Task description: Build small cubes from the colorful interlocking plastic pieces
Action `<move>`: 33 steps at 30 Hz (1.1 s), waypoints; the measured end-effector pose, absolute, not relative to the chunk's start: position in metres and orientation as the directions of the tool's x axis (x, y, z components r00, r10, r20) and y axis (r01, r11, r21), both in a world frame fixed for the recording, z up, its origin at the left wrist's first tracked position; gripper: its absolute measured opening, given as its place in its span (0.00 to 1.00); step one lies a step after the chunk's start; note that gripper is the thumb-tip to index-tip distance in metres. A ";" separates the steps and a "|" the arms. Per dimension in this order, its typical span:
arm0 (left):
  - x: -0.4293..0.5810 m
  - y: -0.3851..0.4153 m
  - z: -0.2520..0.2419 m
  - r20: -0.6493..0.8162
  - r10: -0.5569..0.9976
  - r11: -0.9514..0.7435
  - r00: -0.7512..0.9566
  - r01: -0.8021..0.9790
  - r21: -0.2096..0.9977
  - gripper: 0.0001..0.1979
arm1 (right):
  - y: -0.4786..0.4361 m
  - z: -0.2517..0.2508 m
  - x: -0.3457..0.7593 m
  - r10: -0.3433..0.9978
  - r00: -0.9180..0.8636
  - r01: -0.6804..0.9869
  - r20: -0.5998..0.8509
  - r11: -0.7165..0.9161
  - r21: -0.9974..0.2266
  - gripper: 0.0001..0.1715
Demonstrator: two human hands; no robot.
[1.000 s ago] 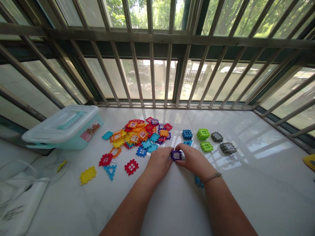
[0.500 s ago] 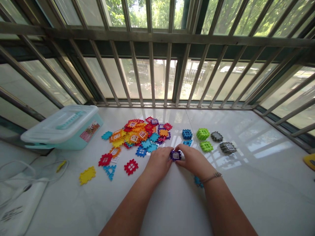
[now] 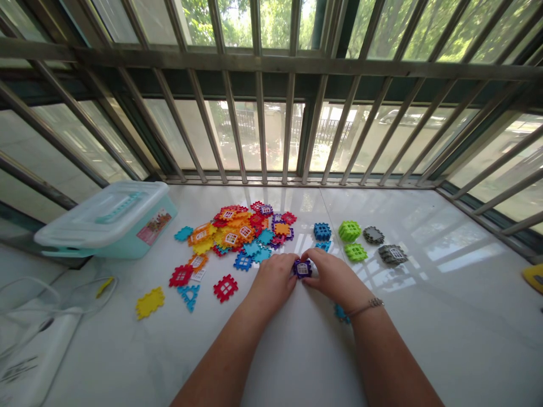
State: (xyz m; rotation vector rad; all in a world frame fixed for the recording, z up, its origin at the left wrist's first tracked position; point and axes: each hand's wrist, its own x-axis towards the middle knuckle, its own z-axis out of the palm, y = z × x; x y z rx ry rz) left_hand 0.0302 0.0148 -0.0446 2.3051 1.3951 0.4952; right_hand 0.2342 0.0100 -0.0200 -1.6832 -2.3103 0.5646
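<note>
Reaching in over a white surface (image 3: 305, 350), the two forearms (image 3: 231, 347) spread apart, with room between them for the wrists to draw back. Beneath the right wrist, by a bracelet (image 3: 370, 305), a blue piece (image 3: 341, 314) is partly hidden, so that arm has something to clear at its side. Farther on, little has changed over the last second: both hands keep the purple piece (image 3: 302, 269) at nearly the same spot, and the view has drifted only slightly. It has not been let go, so I judge this to be close handling in place. The left hand (image 3: 275, 274) is curled to the piece's left edge, its fingertips partly hidden; the right hand (image 3: 328, 271) pinches the right side, thumb and forefinger only a little parted. Whether the purple is one layer or several I cannot tell. A red window piece (image 3: 225, 288) lies well to the left, bounding that side. Beyond the hands, the mixed pile (image 3: 232, 233) crowds the left, while the blue stack (image 3: 322, 231), green stack (image 3: 355, 252) and grey stack (image 3: 392, 255) stand to the right. Metal bars (image 3: 291, 135) close the far edge.
</note>
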 end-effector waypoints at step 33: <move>0.032 0.010 -0.045 0.122 0.901 -0.418 0.417 0.754 0.506 0.21 | 0.011 -0.022 0.230 0.979 -0.197 0.925 -0.045 0.171 -0.338 0.16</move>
